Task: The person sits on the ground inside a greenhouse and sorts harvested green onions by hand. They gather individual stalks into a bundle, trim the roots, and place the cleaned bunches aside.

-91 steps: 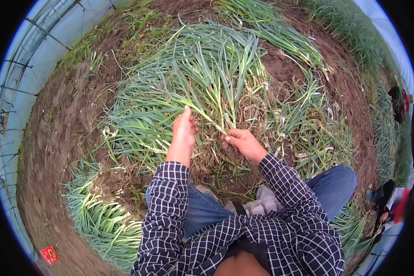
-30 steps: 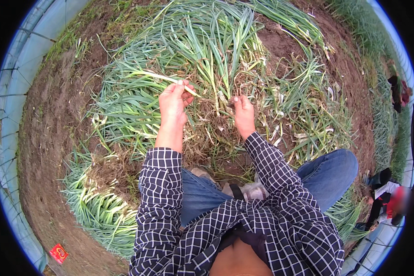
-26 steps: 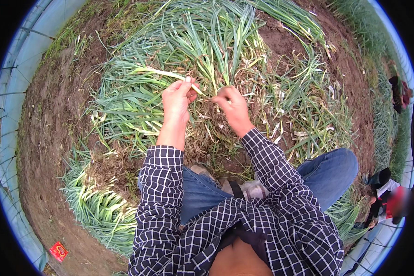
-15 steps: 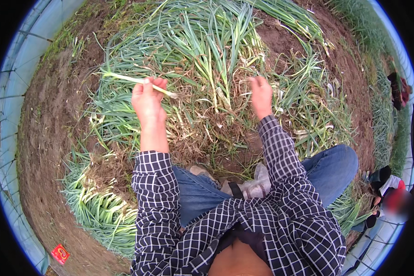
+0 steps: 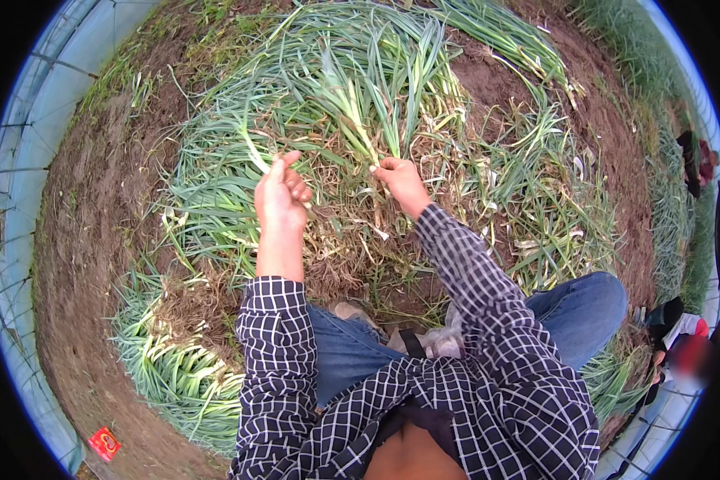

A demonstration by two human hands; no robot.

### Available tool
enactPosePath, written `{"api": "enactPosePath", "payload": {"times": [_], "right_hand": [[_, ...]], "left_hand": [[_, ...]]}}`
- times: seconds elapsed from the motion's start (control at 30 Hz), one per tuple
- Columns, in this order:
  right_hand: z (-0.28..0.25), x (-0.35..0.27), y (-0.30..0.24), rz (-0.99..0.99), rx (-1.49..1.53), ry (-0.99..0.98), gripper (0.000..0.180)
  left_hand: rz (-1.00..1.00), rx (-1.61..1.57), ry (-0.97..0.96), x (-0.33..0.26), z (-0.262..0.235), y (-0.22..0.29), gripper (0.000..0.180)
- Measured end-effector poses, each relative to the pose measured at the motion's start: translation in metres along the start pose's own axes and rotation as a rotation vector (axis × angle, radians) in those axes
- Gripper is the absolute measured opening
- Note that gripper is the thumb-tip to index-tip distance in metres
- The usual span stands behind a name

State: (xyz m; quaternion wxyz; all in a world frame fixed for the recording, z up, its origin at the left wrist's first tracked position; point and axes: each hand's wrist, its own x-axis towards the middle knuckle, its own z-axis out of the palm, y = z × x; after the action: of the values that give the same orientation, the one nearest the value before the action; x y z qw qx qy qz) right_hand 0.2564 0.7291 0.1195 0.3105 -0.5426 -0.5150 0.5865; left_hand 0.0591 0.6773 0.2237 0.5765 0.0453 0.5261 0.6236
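Note:
My left hand (image 5: 281,198) is closed round a trimmed green onion (image 5: 253,149). Its pale stem slants up and left out of my fingers, and the palm hides its lower part. At the near edge of a big heap of green onions (image 5: 296,96), thumb and fingers of my right hand (image 5: 404,186) pinch another green onion (image 5: 354,118) by its white stem. The leaves of that one reach away from me over the heap. Dry roots and stripped leaf scraps (image 5: 352,232) litter the ground below both hands.
A neat pile of cleaned green onions (image 5: 184,368) lies at my left, roots toward me. More green onions (image 5: 528,48) lie at the far right. A red packet (image 5: 104,442) rests on the soil. Other people (image 5: 680,336) sit at the right edge.
My right hand has moved left and taken hold of a green onion on the heap. My left hand has come right and slightly nearer, and its green onion has tilted more upright.

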Motion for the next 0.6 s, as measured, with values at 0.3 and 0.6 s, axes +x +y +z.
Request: {"api": "enactPosePath", "payload": {"times": [0.3,0.6], "right_hand": [[-0.023,-0.08,-0.011,0.421,0.482,-0.622,0.014],[0.032,-0.051,-0.079,0.038,0.482,-0.147,0.026]], "left_hand": [[-0.189,0.131,-0.204,0.006,0.012,-0.043,0.013],[-0.051,0.223,-0.196,-0.004,0.02,-0.036,0.009]]}}
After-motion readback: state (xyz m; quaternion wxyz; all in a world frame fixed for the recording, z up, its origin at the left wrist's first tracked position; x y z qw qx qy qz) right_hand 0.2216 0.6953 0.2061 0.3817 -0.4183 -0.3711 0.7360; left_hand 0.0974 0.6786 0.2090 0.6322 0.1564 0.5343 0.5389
